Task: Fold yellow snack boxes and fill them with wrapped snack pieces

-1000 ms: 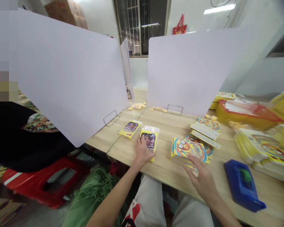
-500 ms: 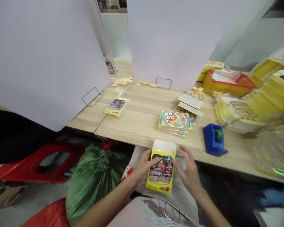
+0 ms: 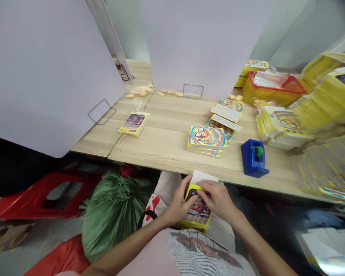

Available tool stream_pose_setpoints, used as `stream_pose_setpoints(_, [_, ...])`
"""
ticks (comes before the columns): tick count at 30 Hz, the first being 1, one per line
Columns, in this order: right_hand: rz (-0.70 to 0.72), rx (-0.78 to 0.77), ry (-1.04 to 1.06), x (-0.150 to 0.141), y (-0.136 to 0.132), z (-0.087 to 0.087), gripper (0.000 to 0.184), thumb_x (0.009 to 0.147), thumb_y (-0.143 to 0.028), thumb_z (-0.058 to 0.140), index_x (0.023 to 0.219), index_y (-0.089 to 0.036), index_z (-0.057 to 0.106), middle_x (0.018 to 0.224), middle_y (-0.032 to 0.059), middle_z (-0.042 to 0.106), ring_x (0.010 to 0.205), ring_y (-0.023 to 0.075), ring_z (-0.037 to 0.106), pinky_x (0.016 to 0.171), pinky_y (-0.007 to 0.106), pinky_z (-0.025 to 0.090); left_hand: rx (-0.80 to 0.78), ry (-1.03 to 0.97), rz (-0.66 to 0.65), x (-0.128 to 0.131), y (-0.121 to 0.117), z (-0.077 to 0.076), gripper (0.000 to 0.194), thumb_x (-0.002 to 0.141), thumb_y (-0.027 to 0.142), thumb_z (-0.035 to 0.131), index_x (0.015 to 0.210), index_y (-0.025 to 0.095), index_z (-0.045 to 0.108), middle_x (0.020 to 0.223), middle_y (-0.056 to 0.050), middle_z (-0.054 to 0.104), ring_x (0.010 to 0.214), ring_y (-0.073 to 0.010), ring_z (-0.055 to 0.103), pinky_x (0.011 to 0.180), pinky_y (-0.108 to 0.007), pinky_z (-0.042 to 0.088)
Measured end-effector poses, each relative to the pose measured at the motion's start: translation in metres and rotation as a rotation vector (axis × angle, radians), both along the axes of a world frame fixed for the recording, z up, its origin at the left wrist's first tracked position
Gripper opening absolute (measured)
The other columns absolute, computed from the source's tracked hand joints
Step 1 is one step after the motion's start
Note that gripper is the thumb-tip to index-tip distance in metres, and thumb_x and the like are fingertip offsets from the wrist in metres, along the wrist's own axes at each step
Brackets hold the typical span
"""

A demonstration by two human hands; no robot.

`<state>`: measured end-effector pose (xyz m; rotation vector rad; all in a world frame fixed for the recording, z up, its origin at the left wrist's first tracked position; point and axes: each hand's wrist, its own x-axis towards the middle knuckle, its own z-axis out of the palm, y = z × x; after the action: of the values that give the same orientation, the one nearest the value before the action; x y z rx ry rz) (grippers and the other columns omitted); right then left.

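Observation:
A small yellow cardboard snack box (image 3: 197, 215) with a printed picture on its front rests over my lap at the table edge, its white top flap (image 3: 202, 176) standing up. My left hand (image 3: 180, 204) grips the box's left side, thumb across the front. My right hand (image 3: 220, 199) is closed at the upper right of the box, fingers bent over its top edge by the flap; the fingertips are partly hidden. On the table ahead lie a stack of yellow cartoon-face boxes (image 3: 207, 137) and, farther left, a single yellow box (image 3: 134, 123).
A blue tape dispenser (image 3: 253, 159) stands right of the stack. Many flat yellow cartons (image 3: 322, 115) fill the right side, before a yellow-red basket (image 3: 273, 90). White upright panels (image 3: 195, 46) border the table, with small yellow pieces (image 3: 171, 92) along them. A green sack (image 3: 112, 214) sits below left.
My right hand has moved from the box's right side up over its top edge. The box tilts a little and sits lower behind my hands. The camera view has shifted slightly.

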<state>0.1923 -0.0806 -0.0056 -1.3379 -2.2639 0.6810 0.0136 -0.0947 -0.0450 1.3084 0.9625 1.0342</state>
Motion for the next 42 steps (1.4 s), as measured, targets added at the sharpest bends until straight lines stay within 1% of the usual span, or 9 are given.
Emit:
stream_pose_setpoints(4, [-0.001, -0.084, 0.099, 0.002, 0.002, 0.004, 0.014, 0.092, -0.024, 0.053, 0.097, -0.020, 0.065, 0.093, 0.0065, 0.070, 0.088, 0.0212, 0.065, 0.077, 0.032, 0.050, 0.000, 0.018, -0.025, -0.005, 0.008, -0.008, 0.036, 0.080, 0.027, 0.069, 0.114, 0.019, 0.060, 0.109, -0.007, 0.061, 0.098, -0.0201, 0.058, 0.087, -0.031, 0.046])
stream_pose_setpoints(9, [-0.502, 0.149, 0.473, 0.007, -0.026, -0.028, 0.020, 0.084, -0.026, 0.066, 0.102, -0.021, 0.059, 0.112, 0.0098, 0.062, 0.107, 0.0243, 0.059, 0.096, 0.043, 0.046, -0.277, -0.210, -0.039, -0.011, 0.022, -0.011, 0.035, 0.073, 0.033, 0.077, 0.097, 0.017, 0.057, 0.078, 0.000, 0.062, 0.067, -0.0127, 0.057, 0.063, -0.023, 0.044])
stream_pose_setpoints(13, [-0.607, -0.185, 0.767, -0.001, -0.044, -0.063, 0.049, 0.080, -0.035, 0.071, 0.122, -0.021, 0.052, 0.115, 0.0096, 0.064, 0.102, 0.0239, 0.064, 0.090, 0.040, 0.051, -0.305, -0.239, -0.064, -0.010, 0.024, -0.012, 0.036, 0.071, 0.033, 0.079, 0.095, 0.016, 0.057, 0.077, 0.000, 0.063, 0.066, -0.0120, 0.057, 0.063, -0.022, 0.044])
stream_pose_setpoints(16, [-0.598, -0.272, 0.844, -0.004, -0.045, -0.073, 0.043, 0.083, -0.036, 0.068, 0.121, -0.020, 0.054, 0.110, 0.0081, 0.066, 0.096, 0.0220, 0.065, 0.085, 0.035, 0.053, -0.268, -0.180, -0.083, -0.011, 0.026, -0.010, 0.028, 0.079, 0.036, 0.072, 0.094, 0.016, 0.059, 0.078, -0.001, 0.060, 0.067, -0.0118, 0.055, 0.061, -0.022, 0.043])
stream_pose_setpoints(20, [-0.545, -0.190, 0.787, -0.003, -0.040, -0.067, 0.017, 0.085, -0.033, 0.065, 0.097, -0.020, 0.064, 0.106, 0.0070, 0.063, 0.097, 0.0207, 0.062, 0.084, 0.031, 0.051, -0.031, -0.017, -0.055, -0.014, 0.031, -0.006, 0.021, 0.085, 0.035, 0.064, 0.083, 0.014, 0.065, 0.099, -0.007, 0.057, 0.090, -0.0169, 0.056, 0.075, -0.025, 0.045])
stream_pose_setpoints(24, [-0.609, -0.207, 0.899, -0.004, -0.035, -0.058, 0.031, 0.083, -0.030, 0.068, 0.111, -0.024, 0.058, 0.103, 0.0050, 0.063, 0.095, 0.0187, 0.062, 0.085, 0.032, 0.052, -0.052, -0.047, -0.014, -0.017, 0.037, -0.008, 0.024, 0.081, 0.034, 0.068, 0.094, 0.017, 0.057, 0.087, -0.001, 0.052, 0.077, -0.0129, 0.053, 0.070, -0.024, 0.044])
stream_pose_setpoints(27, [-0.522, -0.254, 0.870, 0.002, -0.030, -0.053, 0.030, 0.081, -0.031, 0.070, 0.110, -0.024, 0.063, 0.103, 0.0056, 0.062, 0.099, 0.0195, 0.061, 0.085, 0.031, 0.052, -0.032, -0.015, -0.100, -0.021, 0.041, -0.005, 0.031, 0.083, 0.034, 0.066, 0.107, 0.019, 0.055, 0.089, -0.002, 0.053, 0.079, -0.0136, 0.053, 0.070, -0.024, 0.044])
stream_pose_setpoints(31, [-0.418, -0.247, 0.798, 0.012, -0.025, -0.046, 0.012, 0.085, -0.032, 0.065, 0.086, -0.021, 0.070, 0.099, 0.0065, 0.064, 0.096, 0.0200, 0.061, 0.085, 0.032, 0.050, 0.103, 0.152, -0.223, -0.027, 0.047, 0.005, 0.020, 0.085, 0.034, 0.063, 0.083, 0.015, 0.066, 0.090, -0.007, 0.057, 0.085, -0.0168, 0.055, 0.072, -0.026, 0.043])
stream_pose_setpoints(42, [-0.424, -0.356, 0.604, 0.018, -0.004, -0.016, 0.019, 0.081, -0.034, 0.067, 0.073, -0.017, 0.066, 0.068, 0.0013, 0.063, 0.063, 0.0151, 0.055, 0.059, 0.026, 0.042, -0.197, 0.016, -0.260, -0.022, 0.067, 0.025, 0.022, 0.075, 0.033, 0.072, 0.073, 0.012, 0.069, 0.066, -0.003, 0.064, 0.061, -0.0110, 0.055, 0.061, -0.023, 0.039])
